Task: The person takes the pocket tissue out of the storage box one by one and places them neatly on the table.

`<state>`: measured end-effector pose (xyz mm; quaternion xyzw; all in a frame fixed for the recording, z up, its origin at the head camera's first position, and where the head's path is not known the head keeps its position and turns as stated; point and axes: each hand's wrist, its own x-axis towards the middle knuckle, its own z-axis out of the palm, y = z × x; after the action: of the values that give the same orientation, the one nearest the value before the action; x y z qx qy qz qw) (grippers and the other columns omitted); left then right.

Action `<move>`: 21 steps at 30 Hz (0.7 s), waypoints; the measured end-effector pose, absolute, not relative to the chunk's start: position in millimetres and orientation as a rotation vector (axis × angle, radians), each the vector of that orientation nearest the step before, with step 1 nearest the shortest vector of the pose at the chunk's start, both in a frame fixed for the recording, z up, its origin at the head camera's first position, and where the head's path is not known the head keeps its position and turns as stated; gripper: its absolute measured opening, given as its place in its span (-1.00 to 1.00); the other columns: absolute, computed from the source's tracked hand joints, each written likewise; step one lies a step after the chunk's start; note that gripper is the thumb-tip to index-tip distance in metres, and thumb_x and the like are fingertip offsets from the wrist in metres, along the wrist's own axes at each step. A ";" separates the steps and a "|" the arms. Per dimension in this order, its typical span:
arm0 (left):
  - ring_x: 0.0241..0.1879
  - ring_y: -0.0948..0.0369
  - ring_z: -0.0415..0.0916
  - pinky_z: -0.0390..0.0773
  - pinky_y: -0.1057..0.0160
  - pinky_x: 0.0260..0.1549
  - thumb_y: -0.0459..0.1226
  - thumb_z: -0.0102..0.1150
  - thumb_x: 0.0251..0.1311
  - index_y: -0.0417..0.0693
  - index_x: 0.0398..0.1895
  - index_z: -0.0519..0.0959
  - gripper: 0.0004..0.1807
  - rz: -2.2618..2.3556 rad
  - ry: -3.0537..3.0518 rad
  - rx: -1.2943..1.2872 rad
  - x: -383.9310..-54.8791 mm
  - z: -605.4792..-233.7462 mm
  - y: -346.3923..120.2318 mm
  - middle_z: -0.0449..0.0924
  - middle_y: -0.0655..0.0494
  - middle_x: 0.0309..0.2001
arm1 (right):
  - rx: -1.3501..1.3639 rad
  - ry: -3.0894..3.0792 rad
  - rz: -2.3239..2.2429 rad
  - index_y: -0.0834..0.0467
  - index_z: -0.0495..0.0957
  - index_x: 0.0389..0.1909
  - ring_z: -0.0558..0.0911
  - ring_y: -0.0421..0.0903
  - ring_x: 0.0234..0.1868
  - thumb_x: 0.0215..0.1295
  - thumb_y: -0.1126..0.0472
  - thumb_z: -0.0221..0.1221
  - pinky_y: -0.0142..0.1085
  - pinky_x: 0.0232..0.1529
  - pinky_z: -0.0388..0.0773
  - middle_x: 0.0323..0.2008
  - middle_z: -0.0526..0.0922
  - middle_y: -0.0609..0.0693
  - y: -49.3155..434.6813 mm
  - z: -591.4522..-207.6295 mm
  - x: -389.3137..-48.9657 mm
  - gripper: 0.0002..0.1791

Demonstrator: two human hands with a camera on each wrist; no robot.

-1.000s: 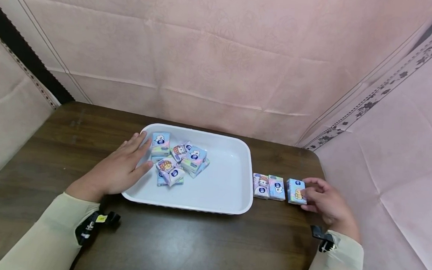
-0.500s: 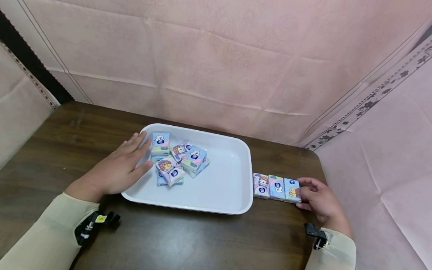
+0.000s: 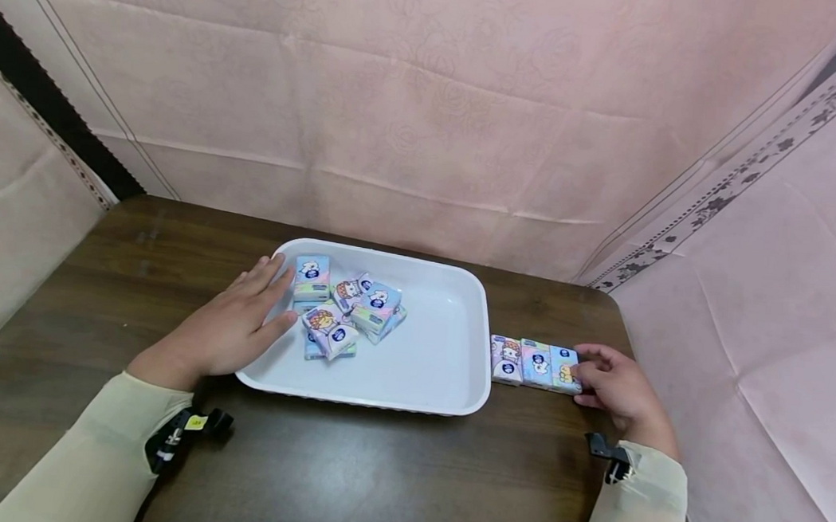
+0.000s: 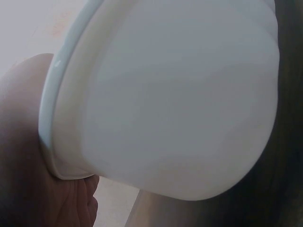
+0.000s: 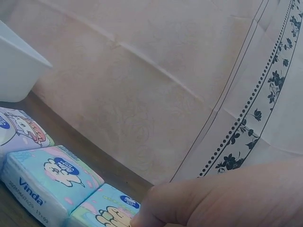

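A white tray [image 3: 434, 342] stands on the brown table, with several small tissue packs [image 3: 330, 329] piled in its left half. My left hand [image 3: 231, 321] rests on the tray's left rim, fingers straight; the left wrist view shows the tray's outer wall [image 4: 180, 94] close up. To the right of the tray, three packs lie in a row. My right hand [image 3: 622, 389] holds the rightmost one, a blue tissue pack [image 3: 565, 369], by its right side. It touches the middle pack [image 5: 57, 179]. The purple pack [image 3: 506, 360] lies nearest the tray.
The table [image 3: 347, 472] runs back to a pink patterned curtain [image 3: 426, 134]. Another curtain panel [image 3: 766, 330] hangs close along the right side, near my right arm. A dark strip [image 3: 47, 102] shows at the back left.
My right hand has slid the blue tissue pack left until it meets the middle pack, closing the gap. In the last half second it stays there. My left hand and the tray have not moved.
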<state>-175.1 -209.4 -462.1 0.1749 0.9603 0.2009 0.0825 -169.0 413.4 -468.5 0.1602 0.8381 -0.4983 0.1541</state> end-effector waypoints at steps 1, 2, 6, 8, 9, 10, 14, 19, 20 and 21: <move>0.88 -0.17 -0.47 -0.14 -0.40 0.78 0.29 -0.24 0.76 0.03 0.90 -0.22 -0.06 0.600 2.868 0.524 -175.2 -461.9 -209.4 -0.49 0.02 0.90 | 0.453 2.408 -1.419 0.21 0.35 0.63 0.75 -0.07 -0.08 0.65 0.21 0.25 -0.18 -0.08 0.90 0.16 0.65 0.22 413.3 -468.6 -169.1 -0.37; 0.88 -0.17 -0.47 -0.14 -0.39 0.78 0.30 -0.25 0.76 0.02 0.90 -0.22 -0.05 0.600 2.868 0.524 -175.2 -461.8 -209.4 -0.49 0.02 0.90 | 0.448 2.413 -1.411 0.22 0.35 0.63 0.75 -0.07 -0.08 0.65 0.21 0.25 -0.18 -0.08 0.90 0.17 0.64 0.24 413.2 -468.7 -169.2 -0.37; 0.88 -0.17 -0.47 -0.14 -0.40 0.78 0.32 -0.27 0.75 0.01 0.90 -0.21 -0.04 0.602 2.867 0.527 -174.9 -461.0 -209.7 -0.49 0.01 0.90 | 0.423 2.428 -1.387 0.22 0.36 0.62 0.75 -0.06 -0.06 0.66 0.19 0.26 -0.18 -0.07 0.89 0.20 0.65 0.27 413.0 -468.9 -170.2 -0.37; 0.88 -0.17 -0.47 -0.14 -0.40 0.78 0.32 -0.27 0.75 0.01 0.90 -0.21 -0.04 0.604 2.866 0.528 -174.8 -460.7 -209.8 -0.49 0.01 0.90 | 0.408 2.436 -1.376 0.23 0.36 0.62 0.75 -0.05 -0.06 0.66 0.18 0.25 -0.19 -0.06 0.89 0.21 0.65 0.29 413.0 -468.9 -170.6 -0.37; 0.88 -0.17 -0.48 -0.14 -0.40 0.78 0.32 -0.27 0.75 0.01 0.90 -0.21 -0.04 0.605 2.865 0.528 -174.8 -460.6 -209.8 -0.49 0.01 0.90 | 0.400 2.444 -1.367 0.23 0.36 0.62 0.74 -0.05 -0.06 0.67 0.17 0.25 -0.19 -0.06 0.89 0.21 0.65 0.29 413.0 -468.9 -170.7 -0.37; 0.88 -0.17 -0.48 -0.14 -0.39 0.78 0.32 -0.27 0.75 0.01 0.90 -0.21 -0.04 0.605 2.864 0.528 -174.7 -460.5 -209.8 -0.49 0.01 0.90 | 0.392 2.452 -1.358 0.23 0.36 0.62 0.74 -0.05 -0.05 0.67 0.17 0.24 -0.19 -0.06 0.89 0.22 0.66 0.29 413.1 -469.0 -170.8 -0.37; 0.88 -0.17 -0.48 -0.15 -0.39 0.78 0.32 -0.27 0.75 0.02 0.90 -0.22 -0.04 0.604 2.862 0.526 -174.8 -460.4 -209.6 -0.50 0.02 0.90 | 0.378 2.480 -1.315 0.22 0.38 0.62 0.74 -0.04 -0.05 0.67 0.14 0.24 -0.19 -0.06 0.88 0.22 0.68 0.29 413.4 -468.9 -170.4 -0.38; 0.88 -0.17 -0.48 -0.15 -0.39 0.78 0.32 -0.27 0.75 0.02 0.90 -0.22 -0.04 0.605 2.861 0.525 -174.9 -460.7 -209.5 -0.50 0.02 0.90 | 0.381 2.492 -1.293 0.21 0.40 0.61 0.73 -0.03 -0.05 0.68 0.12 0.25 -0.19 -0.07 0.87 0.20 0.70 0.27 413.0 -468.7 -169.8 -0.39; 0.88 -0.17 -0.48 -0.15 -0.39 0.78 0.32 -0.26 0.75 0.01 0.90 -0.21 -0.04 0.606 2.862 0.525 -174.9 -460.8 -209.5 -0.50 0.01 0.90 | 0.381 2.495 -1.291 0.21 0.40 0.61 0.72 -0.03 -0.06 0.68 0.11 0.25 -0.19 -0.07 0.87 0.19 0.70 0.26 412.9 -468.8 -169.8 -0.39; 0.88 -0.17 -0.48 -0.15 -0.39 0.78 0.31 -0.26 0.75 0.01 0.90 -0.21 -0.04 0.607 2.862 0.525 -175.0 -460.9 -209.5 -0.50 0.01 0.90 | 0.381 2.496 -1.291 0.21 0.41 0.61 0.72 -0.03 -0.06 0.68 0.11 0.24 -0.19 -0.08 0.87 0.19 0.70 0.26 412.8 -469.0 -170.0 -0.39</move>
<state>-175.0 -209.5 -460.9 0.1760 0.9595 0.2034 0.0844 -170.0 412.8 -469.0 0.1329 0.8699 -0.4499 0.1521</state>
